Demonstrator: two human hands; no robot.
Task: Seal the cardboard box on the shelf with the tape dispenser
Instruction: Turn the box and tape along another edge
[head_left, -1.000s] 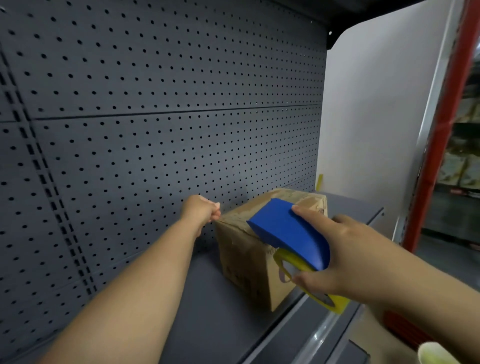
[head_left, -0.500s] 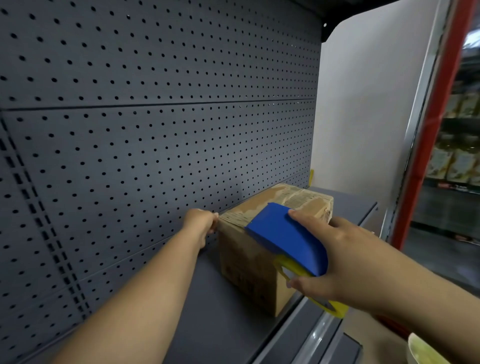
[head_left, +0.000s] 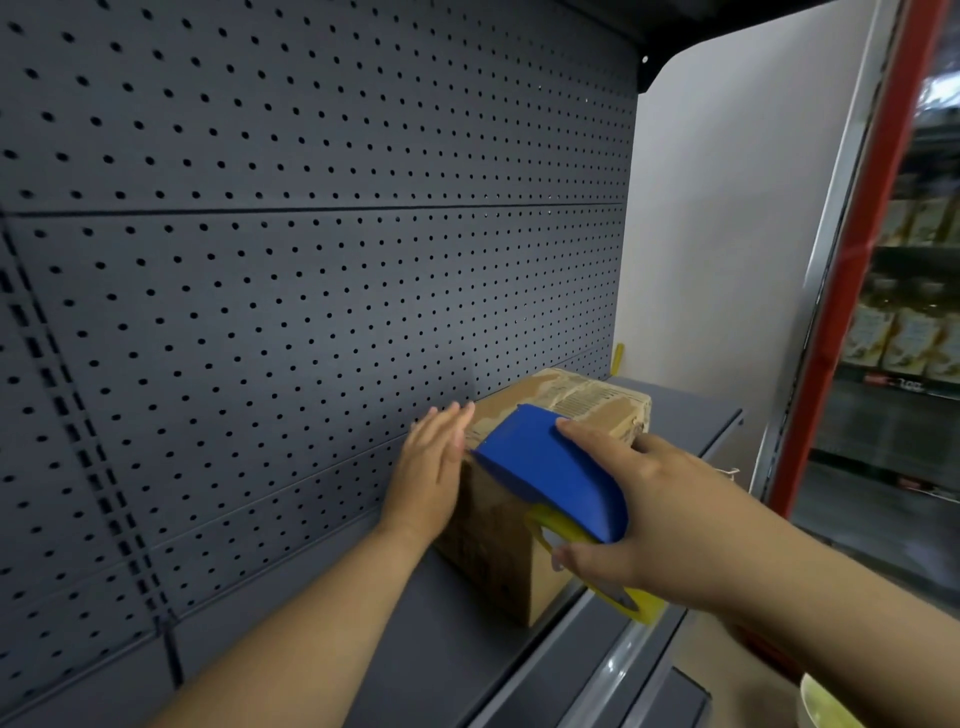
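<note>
Gripping the blue tape dispenser (head_left: 550, 467) atop the cardboard box (head_left: 493, 545), the right hand (head_left: 649, 509) works while the left hand (head_left: 431, 467) lies flat, fingers extended, against the box's side.

The box (head_left: 524, 499) is sitting at the shelf's (head_left: 291, 654) front edge, close against the pegboard (head_left: 311, 291) behind. The left hand (head_left: 431, 467) is filling the gap at its left side. Bare shelf is lying open left of the box and beyond it, toward the white panel (head_left: 727, 260).
</note>
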